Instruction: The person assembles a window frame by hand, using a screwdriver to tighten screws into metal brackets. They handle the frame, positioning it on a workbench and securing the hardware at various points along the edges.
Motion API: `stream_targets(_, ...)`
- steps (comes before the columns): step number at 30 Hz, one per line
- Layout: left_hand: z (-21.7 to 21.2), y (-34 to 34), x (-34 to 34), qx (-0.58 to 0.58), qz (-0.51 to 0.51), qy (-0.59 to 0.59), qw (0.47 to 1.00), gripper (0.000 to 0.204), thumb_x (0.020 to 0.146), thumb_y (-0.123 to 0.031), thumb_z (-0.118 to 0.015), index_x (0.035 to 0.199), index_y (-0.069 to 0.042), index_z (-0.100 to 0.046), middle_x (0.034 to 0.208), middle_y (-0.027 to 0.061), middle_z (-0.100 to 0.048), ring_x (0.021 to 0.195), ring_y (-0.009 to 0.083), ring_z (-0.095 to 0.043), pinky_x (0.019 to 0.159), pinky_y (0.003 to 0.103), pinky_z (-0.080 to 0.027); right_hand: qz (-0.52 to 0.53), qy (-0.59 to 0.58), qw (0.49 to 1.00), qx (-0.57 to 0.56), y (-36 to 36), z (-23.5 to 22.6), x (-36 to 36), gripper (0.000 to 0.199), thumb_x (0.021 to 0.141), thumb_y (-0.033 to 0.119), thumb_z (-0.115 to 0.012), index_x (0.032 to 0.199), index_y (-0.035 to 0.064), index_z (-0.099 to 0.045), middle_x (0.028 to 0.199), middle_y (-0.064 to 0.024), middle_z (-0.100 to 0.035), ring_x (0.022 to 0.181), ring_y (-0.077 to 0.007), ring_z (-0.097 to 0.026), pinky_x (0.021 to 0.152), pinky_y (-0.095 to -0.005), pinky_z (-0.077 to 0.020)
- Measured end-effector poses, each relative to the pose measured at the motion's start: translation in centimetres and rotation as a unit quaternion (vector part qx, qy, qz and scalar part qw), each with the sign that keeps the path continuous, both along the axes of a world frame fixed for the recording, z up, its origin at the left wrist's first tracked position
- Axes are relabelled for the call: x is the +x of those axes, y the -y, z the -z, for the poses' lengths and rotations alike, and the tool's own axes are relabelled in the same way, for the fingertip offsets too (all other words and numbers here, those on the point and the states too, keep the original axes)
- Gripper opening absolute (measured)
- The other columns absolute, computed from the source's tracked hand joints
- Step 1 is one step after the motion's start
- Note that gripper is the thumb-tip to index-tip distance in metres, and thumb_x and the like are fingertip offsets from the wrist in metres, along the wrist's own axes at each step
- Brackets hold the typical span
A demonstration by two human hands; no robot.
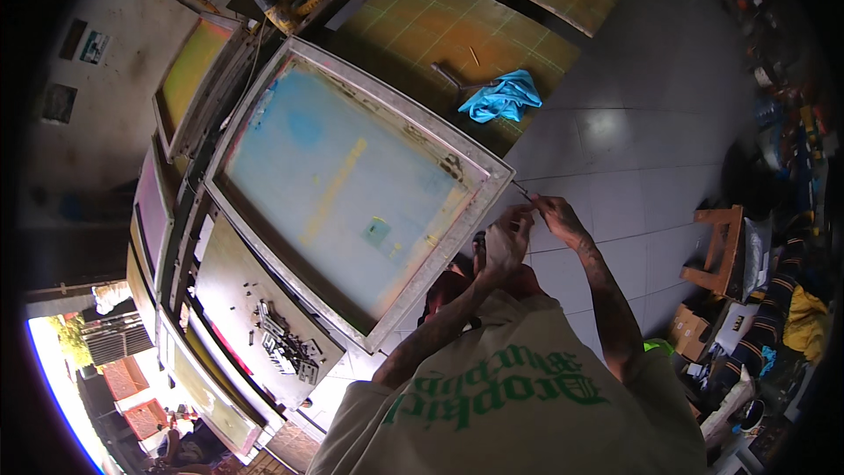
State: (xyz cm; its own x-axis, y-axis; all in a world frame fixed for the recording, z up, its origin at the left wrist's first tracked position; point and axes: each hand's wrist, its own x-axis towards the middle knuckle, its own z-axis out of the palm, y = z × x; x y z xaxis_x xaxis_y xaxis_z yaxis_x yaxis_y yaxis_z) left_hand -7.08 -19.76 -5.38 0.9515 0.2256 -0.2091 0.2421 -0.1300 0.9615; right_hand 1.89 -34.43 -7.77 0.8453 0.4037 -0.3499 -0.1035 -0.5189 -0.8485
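A large screen-printing frame (356,185), with pale blue mesh and a worn grey border, lies tilted in front of me. By its right corner, my right hand (560,220) is closed on a thin dark rod-like tool (522,191) whose tip reaches that corner. Its exact kind is too small to tell. Just left of it and below the frame's edge, my left hand (505,242) has its fingers curled. What they hold, if anything, does not show clearly. Beyond the frame, a blue cloth (503,97) and a dark metal handle-like tool (448,76) rest on a board.
Gridded printing boards (387,22) stand beyond the frame. A yellow-black power tool (283,9) sits at its far corner. Several metal clamp parts (286,343) are piled on a pale board at lower left. A wooden stool (723,251) and a cardboard box (696,325) stand at right.
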Motion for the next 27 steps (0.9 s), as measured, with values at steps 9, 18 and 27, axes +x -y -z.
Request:
stream_targets(9, 4.7, 0.0, 1.4, -0.317, -0.053, -0.048, 0.946, 0.056, 0.101, -0.044, -0.055, 0.136, 0.0, -0.053, 0.122, 0.0113, -0.065, 0.099, 0.0224, -0.066, 0.074, 0.03, -0.05, -0.033, -0.04, 0.999, 0.005, -0.4, -8.0, 4.6, 0.035, 0.102, 0.033, -0.057, 0.086, 0.0029, -0.064, 0.062, 0.0026, -0.048, 0.049, -0.0063, -0.046, 0.043, -0.0257, -0.041)
stream_targets(18, -0.4, 1.2, 2.9, -0.386, -0.203, -0.039, 0.899, 0.04, 0.098, -0.035, -0.062, 0.12, -0.002, -0.063, 0.108, 0.0082, -0.068, 0.087, 0.0168, -0.067, 0.075, 0.033, -0.053, -0.121, 0.418, 0.899, -0.055, -12.2, 0.7, 25.6, 0.022, 0.092, 0.024, -0.065, 0.084, 0.0032, -0.064, 0.075, -0.0115, -0.061, 0.083, -0.029, -0.061, 0.075, -0.0449, -0.0484)
stream_targets(27, 1.9, 4.5, 4.0, -0.344, -0.35, -0.05, 0.87, 0.051, 0.097, -0.045, -0.062, 0.128, -0.004, -0.063, 0.121, 0.0069, -0.069, 0.102, 0.0177, -0.065, 0.091, 0.037, -0.05, -0.319, 0.369, 0.853, -0.184, -25.1, -0.6, 24.2, 0.041, 0.087, 0.04, -0.063, 0.097, 0.0008, -0.067, 0.109, -0.0268, -0.067, 0.1, -0.044, -0.065, 0.084, -0.0525, -0.051)
